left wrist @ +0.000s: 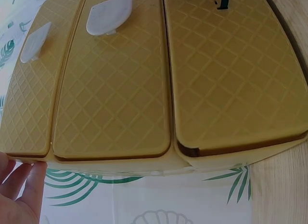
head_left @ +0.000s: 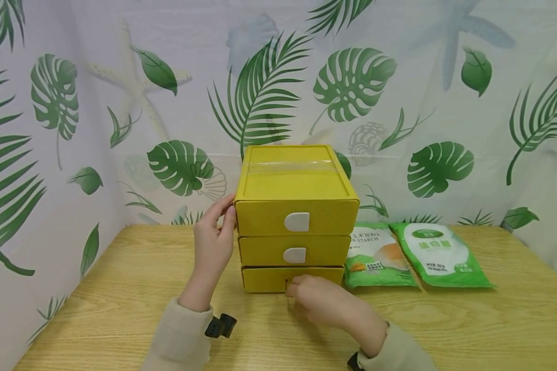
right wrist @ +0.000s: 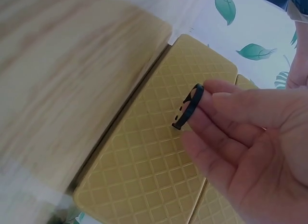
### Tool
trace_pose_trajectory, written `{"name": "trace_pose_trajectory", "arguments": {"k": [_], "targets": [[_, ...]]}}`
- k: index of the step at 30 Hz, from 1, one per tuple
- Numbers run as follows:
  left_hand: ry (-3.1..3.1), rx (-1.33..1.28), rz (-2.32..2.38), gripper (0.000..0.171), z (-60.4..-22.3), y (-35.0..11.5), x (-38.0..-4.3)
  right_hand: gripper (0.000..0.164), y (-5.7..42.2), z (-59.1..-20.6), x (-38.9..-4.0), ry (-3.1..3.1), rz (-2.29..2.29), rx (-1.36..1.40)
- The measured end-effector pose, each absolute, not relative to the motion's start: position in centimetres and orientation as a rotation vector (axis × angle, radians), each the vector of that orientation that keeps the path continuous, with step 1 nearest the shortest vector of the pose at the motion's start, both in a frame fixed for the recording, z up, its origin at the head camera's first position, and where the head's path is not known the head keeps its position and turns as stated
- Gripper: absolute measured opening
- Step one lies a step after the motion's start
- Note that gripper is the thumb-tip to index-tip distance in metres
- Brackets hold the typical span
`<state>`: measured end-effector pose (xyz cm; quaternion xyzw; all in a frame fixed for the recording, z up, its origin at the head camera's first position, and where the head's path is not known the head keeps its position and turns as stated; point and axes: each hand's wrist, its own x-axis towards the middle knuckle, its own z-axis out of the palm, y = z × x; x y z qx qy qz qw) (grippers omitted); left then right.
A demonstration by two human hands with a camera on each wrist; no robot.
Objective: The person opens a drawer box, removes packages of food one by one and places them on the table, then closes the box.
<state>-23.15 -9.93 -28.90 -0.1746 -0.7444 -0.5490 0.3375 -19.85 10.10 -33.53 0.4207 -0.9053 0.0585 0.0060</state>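
A yellow cabinet of three stacked drawers stands on the wooden table, its fronts patterned with a diamond grid. White tabs mark the top drawer and the middle drawer. On the bottom drawer is a dark curved handle; a dark gap runs along that drawer's top edge. My right hand has its fingers hooked at this handle, with a fingertip showing through the loop in the right wrist view. Against the cabinet's upper left side rests my left hand, its fingers fairly straight along the edge.
Right of the cabinet lie a green and white cornstarch bag and another green and white bag. Clear tape crosses the cabinet top. Behind stands a leaf-printed backdrop. Wood table surface extends to the left.
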Motion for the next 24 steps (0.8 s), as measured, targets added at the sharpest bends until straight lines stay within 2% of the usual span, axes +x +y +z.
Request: {"name": "trace_pose_trajectory", "arguments": {"k": [10,16,24], "targets": [[-1.937,-0.453,-1.416,0.027,-28.83,-9.9,-23.11,0.012,9.88,-33.36,-19.45,-2.835,0.235,1.365],[-1.953,-0.441,-1.428,0.027,-28.82,-9.89,-23.12,0.018,9.78,-33.47,-19.28,-2.805,0.236,1.374],[-1.965,-0.435,-1.425,0.028,-28.93,-9.99,-23.16,0.011,9.75,-33.33,-19.03,-2.808,0.244,1.414]]}}
